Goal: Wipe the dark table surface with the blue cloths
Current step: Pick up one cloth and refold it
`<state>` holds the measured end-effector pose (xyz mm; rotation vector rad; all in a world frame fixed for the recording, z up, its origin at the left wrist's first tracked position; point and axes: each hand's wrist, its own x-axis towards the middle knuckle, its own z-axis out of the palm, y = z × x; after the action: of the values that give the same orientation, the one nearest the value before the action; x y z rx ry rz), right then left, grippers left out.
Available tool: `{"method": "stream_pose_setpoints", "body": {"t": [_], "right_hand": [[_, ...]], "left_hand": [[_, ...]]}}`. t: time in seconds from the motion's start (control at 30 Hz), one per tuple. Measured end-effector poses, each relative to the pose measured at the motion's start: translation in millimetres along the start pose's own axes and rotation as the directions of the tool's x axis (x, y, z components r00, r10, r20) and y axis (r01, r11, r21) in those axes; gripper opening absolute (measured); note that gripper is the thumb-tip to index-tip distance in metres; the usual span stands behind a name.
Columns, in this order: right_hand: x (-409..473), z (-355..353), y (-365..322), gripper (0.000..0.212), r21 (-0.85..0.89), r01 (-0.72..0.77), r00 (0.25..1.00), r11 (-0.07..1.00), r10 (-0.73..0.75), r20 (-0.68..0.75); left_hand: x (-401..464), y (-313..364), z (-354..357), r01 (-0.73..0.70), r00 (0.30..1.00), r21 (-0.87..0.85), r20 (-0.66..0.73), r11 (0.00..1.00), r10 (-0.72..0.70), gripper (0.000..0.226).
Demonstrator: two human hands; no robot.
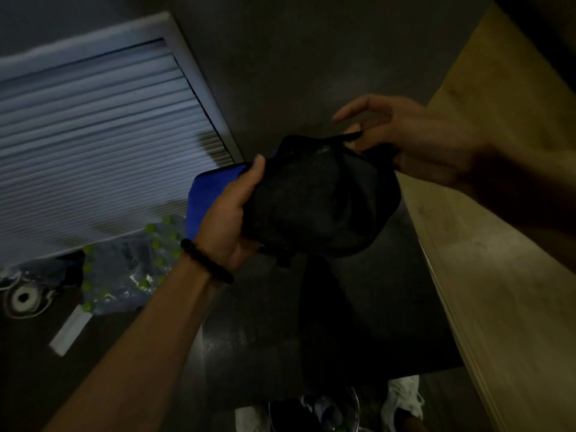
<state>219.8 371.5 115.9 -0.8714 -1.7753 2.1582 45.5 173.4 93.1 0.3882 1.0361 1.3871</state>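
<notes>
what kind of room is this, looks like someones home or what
Probably a dim room in a home, though that is a guess. A white slatted blind stands at the left, a shrink-wrapped pack of green-capped bottles lies on the dark floor, and a light wooden surface runs along the right.

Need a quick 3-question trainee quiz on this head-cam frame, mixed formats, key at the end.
1. True or false: the left hand grips both the dark cloth bundle and a blue cloth.
2. Multiple choice: the right hand is a) resting on the light wooden surface, b) pinching the top edge of the dark cloth bundle, c) hanging idle at the side.
3. Fill in: on the left wrist sits a dark beaded ____.

Key: 1 true; 2 b; 3 bracelet.
</notes>
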Motion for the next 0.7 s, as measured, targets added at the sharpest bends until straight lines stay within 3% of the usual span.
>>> {"method": "stream_pose_setpoints", "body": {"t": [0.1, 0.17, 0.23, 0.3, 0.4, 0.47, 0.57, 0.63, 0.7], "right_hand": [[0.9, 1.4, 10.2, 0.021, 0.238, -0.108, 0.988, 0.965, 0.130, -0.082], [-4.2, 7.2, 19.0, 0.038, 0.363, -0.244, 0.959, 0.899, 0.278, -0.046], [-11.7, 10.8, 30.2, 0.068, 0.360, -0.384, 0.918, 0.850, 0.393, 0.051], [-19.9, 15.2, 40.9, 0.063, 0.233, -0.396, 0.918, 0.888, 0.375, 0.132], [-29.2, 21.3, 48.9, 0.025, 0.113, -0.275, 0.956, 0.955, 0.260, 0.136], [-33.4, 18.4, 52.9, 0.038, 0.236, -0.277, 0.958, 0.932, 0.247, 0.148], [-37.2, 10.7, 57.3, 0.055, 0.371, -0.328, 0.944, 0.869, 0.284, 0.171], [-39.9, 12.0, 57.3, 0.045, 0.345, -0.460, 0.881, 0.818, 0.371, 0.295], [-43.4, 14.8, 60.9, 0.050, 0.261, -0.590, 0.782, 0.764, 0.459, 0.422]], "left_hand": [[-5.4, 0.3, 5.3, 0.030, 0.998, -0.242, 0.062, 0.970, -0.016, 0.042], [-8.2, -3.3, 4.6, -0.001, 0.997, -0.311, 0.076, 0.950, 0.026, 0.037], [-11.1, -2.1, 1.9, -0.041, 0.997, -0.375, 0.047, 0.926, 0.063, 0.034], [-12.6, -0.8, -2.9, -0.062, 0.995, -0.409, 0.041, 0.910, 0.087, 0.044], [-16.3, 3.8, -5.3, -0.140, 0.987, -0.379, 0.024, 0.915, 0.161, 0.024], [-19.7, 8.9, -7.4, -0.195, 0.975, -0.286, 0.045, 0.938, 0.216, 0.016], [-26.2, 14.3, -10.7, -0.058, 0.998, -0.193, 0.025, 0.979, 0.064, 0.044], [-30.0, 17.1, -6.0, 0.054, 0.993, -0.282, 0.118, 0.958, -0.021, 0.043], [-33.2, 20.0, 0.8, 0.091, 0.994, -0.137, 0.074, 0.986, -0.082, 0.040]]}}
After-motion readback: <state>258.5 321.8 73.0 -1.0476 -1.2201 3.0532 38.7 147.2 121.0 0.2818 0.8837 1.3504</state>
